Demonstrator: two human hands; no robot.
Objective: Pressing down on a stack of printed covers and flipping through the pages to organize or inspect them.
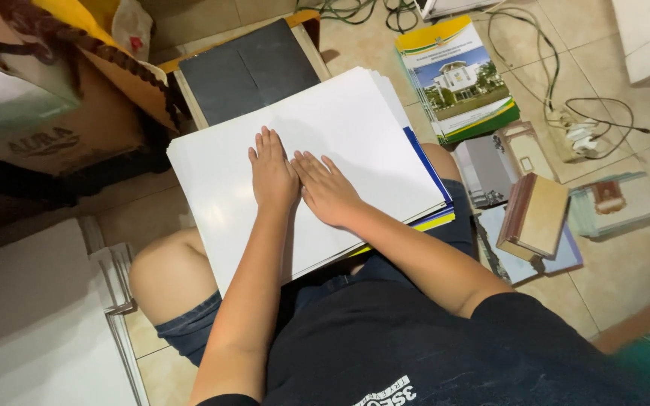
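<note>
White sheets in a thick stack (pixel 355 128) lie across the lap of a seated person, tilted, with blue and yellow sheet edges (pixel 436 218) peeking out under the right side. Both hands lie flat on the top sheet, palms down, fingers straight and gripping nothing: the left hand (pixel 271 174) and the right hand (pixel 328 188) sit side by side, touching at the thumbs, near the middle of the stack. Behind the stack, a dark grey board (pixel 246 69) on a pale wooden frame stands against its far edge. On the left sit a cardboard box (pixel 54 128) with a rope handle and, nearer, a low white panel (pixel 28 323) on the tiled floor (pixel 626 256). To the right of the stack lies a pile of booklets (pixel 457 79) whose cover shows a building photo between yellow and green bands. Below it, smaller printed cards (pixel 487 169) spread on the tiles, and a brown-edged bound block of paper (pixel 537 214) rests on them. Further right is another flat pile of prints (pixel 615 201). A white power strip (pixel 577 135) with black cables lies beyond these, well apart from the hands
</note>
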